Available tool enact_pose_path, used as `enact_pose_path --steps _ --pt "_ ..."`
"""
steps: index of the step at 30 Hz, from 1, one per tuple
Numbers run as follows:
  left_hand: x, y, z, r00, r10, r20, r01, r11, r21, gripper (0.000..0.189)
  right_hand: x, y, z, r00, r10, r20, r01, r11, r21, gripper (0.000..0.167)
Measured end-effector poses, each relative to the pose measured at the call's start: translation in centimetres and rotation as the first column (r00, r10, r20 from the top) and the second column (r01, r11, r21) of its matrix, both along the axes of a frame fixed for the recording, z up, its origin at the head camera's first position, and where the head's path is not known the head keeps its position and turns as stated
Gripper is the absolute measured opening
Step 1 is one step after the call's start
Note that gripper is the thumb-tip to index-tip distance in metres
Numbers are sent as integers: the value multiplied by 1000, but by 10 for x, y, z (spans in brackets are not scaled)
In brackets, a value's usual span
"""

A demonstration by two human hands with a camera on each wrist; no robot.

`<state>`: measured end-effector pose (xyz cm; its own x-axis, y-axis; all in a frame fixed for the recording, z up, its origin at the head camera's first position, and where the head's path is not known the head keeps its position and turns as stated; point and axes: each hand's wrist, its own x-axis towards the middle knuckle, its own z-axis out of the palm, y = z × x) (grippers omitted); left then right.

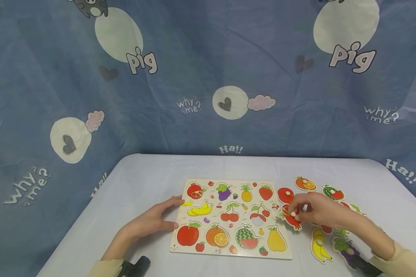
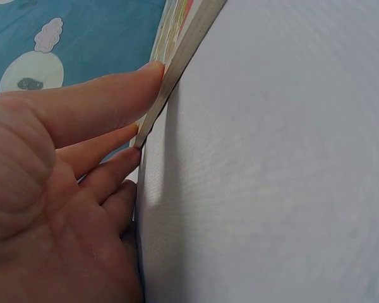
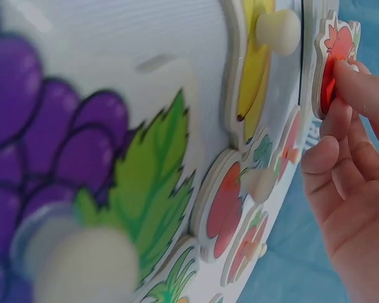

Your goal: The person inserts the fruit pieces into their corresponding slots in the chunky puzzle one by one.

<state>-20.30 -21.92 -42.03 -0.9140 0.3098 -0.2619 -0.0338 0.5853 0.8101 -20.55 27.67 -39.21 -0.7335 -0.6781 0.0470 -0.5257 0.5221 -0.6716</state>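
Observation:
My right hand (image 1: 312, 209) pinches a pomegranate puzzle piece (image 1: 292, 220) by its small knob, at the right edge of the fruit puzzle board (image 1: 231, 235). In the right wrist view that pomegranate piece (image 3: 331, 79) stands tilted, with thumb and fingertips at its knob. The wooden board lies flat, showing rows of fruit pictures. At its left edge rests my left hand (image 1: 150, 221), thumb and fingers spread apart. The left wrist view shows the thumb (image 2: 123, 101) and fingertips touching the board's side edge.
Right of the board lie knobbed pieces: an orange (image 1: 305, 184), a watermelon (image 1: 332, 192), a red tomato-like piece (image 1: 285, 195), bananas (image 1: 319, 246) and grapes (image 1: 346, 252). Others sit partly behind my right arm. A patterned blue cloth (image 1: 194, 130) hangs behind the white table (image 1: 152, 173).

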Motion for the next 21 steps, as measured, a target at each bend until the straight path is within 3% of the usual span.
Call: enact_pose_path --steps 16,21 --pt "-1 2 2 1000 -4 -15 4 1000 -19 72 1 -19 0 997 -73 -35 74 997 33 23" --pt "1 1 2 1000 4 -6 -4 1000 -24 72 0 -28 2 993 -113 22 113 993 33 18"
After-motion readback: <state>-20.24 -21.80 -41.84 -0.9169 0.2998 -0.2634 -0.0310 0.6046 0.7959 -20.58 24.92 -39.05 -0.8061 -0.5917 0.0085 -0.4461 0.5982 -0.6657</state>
